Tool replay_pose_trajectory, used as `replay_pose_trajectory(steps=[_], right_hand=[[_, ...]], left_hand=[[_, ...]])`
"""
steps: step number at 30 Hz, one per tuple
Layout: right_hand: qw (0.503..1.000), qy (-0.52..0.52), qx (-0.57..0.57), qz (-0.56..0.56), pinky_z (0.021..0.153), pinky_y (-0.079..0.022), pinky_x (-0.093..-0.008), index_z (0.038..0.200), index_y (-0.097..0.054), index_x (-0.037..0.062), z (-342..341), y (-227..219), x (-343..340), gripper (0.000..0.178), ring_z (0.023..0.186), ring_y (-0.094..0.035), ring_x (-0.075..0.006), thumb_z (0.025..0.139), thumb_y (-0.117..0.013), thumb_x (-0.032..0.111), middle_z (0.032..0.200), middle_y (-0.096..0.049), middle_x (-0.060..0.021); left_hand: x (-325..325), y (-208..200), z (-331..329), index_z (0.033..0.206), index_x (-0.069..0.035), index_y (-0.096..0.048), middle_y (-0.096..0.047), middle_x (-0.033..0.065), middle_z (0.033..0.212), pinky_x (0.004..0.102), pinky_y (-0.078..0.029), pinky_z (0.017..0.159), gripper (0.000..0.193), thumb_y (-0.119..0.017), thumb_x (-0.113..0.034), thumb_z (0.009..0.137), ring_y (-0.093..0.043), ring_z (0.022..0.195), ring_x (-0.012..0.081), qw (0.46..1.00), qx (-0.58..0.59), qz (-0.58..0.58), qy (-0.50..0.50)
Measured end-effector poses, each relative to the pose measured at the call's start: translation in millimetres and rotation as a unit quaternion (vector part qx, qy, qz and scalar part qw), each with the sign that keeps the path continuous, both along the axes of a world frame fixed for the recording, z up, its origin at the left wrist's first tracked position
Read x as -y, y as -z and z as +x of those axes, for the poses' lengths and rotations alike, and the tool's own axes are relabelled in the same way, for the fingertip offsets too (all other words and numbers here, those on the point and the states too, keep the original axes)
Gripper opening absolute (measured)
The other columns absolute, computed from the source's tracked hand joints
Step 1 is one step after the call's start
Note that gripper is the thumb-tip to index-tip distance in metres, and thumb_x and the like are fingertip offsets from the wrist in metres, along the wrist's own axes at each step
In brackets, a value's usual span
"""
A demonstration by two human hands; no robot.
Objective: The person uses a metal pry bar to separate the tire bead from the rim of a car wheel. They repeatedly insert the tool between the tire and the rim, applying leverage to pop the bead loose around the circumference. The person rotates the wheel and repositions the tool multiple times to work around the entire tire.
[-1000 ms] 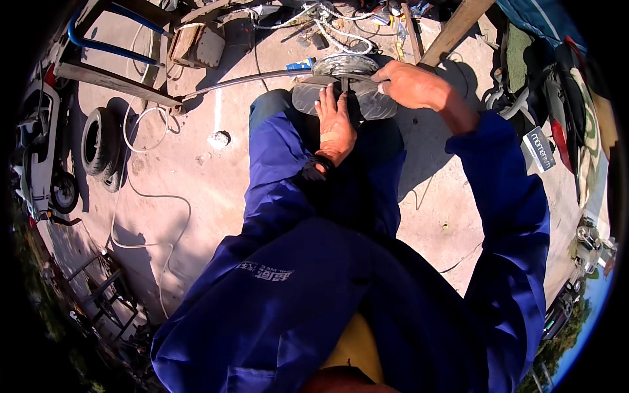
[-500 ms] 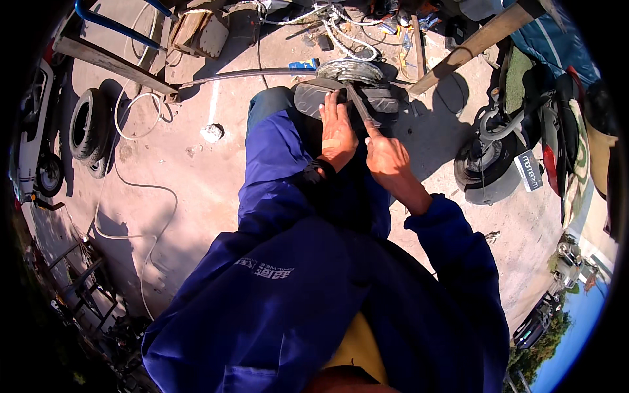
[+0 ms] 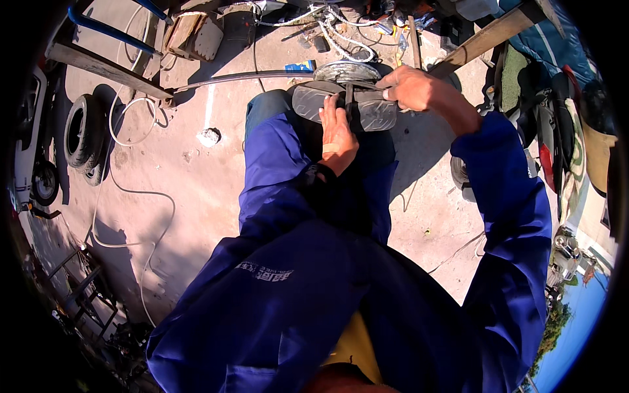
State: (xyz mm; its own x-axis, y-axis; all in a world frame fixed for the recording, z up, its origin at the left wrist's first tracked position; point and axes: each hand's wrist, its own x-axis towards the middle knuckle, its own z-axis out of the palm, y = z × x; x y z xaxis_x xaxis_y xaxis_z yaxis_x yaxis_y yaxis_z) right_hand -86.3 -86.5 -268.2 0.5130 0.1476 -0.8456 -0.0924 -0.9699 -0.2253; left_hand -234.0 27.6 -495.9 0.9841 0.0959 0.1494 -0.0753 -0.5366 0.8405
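A black rubber piece with tread grooves, like a length of tyre (image 3: pixel 377 112), lies between my knees at the top middle. A dark narrow strip (image 3: pixel 350 98) runs across its middle, separating a left and a right part. My left hand (image 3: pixel 339 136) lies with fingers stretched over the left part, close beside the strip. My right hand (image 3: pixel 414 90) is closed at the upper right edge of the tread, thumb and fingers pinching there. Just beyond the rubber is a pale, dusty round rim (image 3: pixel 347 71); its lower part is hidden behind the rubber.
Two loose tyres (image 3: pixel 83 131) stand at the left, near a pale hose (image 3: pixel 173 209). A wooden beam (image 3: pixel 488 39) slants in at the upper right; another beam (image 3: pixel 108 71) is at the upper left. White rope (image 3: pixel 337 42) and scattered small items lie at the far side.
My right hand has moved up and right, from the lower end of the strip to the tread's right edge. The strip now stands straighter. My left hand has stayed nearly in place.
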Motion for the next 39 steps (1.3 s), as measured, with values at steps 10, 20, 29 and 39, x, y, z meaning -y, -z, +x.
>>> replay_pose_trajectory(steps=[10, 20, 29, 39], right_hand=[[0.975, 0.069, 0.199, 0.067, 0.099, -0.053, -0.0487, 0.144, -0.061, 0.0126, -115, 58, 1, 0.041, 0.117, -0.065, -0.0454, 0.104, -0.057, 0.02, 0.127, -0.068, -0.0265], [0.939, 0.098, 0.31, 0.111, 0.067, -0.054, -0.0502, 0.15, -0.056, 0.0136, -183, 148, 31, 0.047, 0.08, -0.069, -0.0459, 0.103, -0.057, 0.013, 0.097, -0.071, -0.0279], [0.871, 0.043, 0.466, 0.149, 0.063, -0.055, -0.0486, 0.151, -0.056, 0.0225, -220, 234, 68, 0.053, 0.071, -0.07, -0.038, 0.1, -0.063, 0.013, 0.088, -0.073, -0.0175], [0.963, 0.032, 0.208, 0.166, 0.106, -0.05, -0.0395, 0.145, -0.06, 0.0072, -124, 64, 61, 0.047, 0.128, -0.063, -0.0397, 0.098, -0.064, 0.013, 0.135, -0.066, -0.026]], left_hand=[[4, 5, -6, 0.116, 0.005, -0.048, -0.032, 0.0305, 0.157, 0.0691, -0.019, 0.123, 0.044, -0.057, 0.015, 0.074, -0.022, 0.153, 0.0548, 0.999, 0.014, -0.041, 0.0], [8, 7, -8, 0.138, 0.002, -0.046, -0.026, 0.028, 0.164, 0.0673, -0.018, 0.123, 0.059, -0.066, 0.001, 0.082, -0.018, 0.156, 0.0509, 0.998, -0.041, 0.022, 0.037], [12, 38, -29, 0.137, -0.003, -0.047, -0.026, 0.022, 0.166, 0.0672, -0.016, 0.122, 0.063, -0.071, -0.001, 0.079, -0.016, 0.158, 0.0476, 0.996, 0.0, 0.059, 0.06], [12, 15, -22, 0.13, 0.003, -0.051, -0.031, 0.0239, 0.161, 0.0644, -0.017, 0.123, 0.051, -0.061, 0.003, 0.079, -0.019, 0.157, 0.0461, 0.995, 0.015, 0.081, 0.061]])
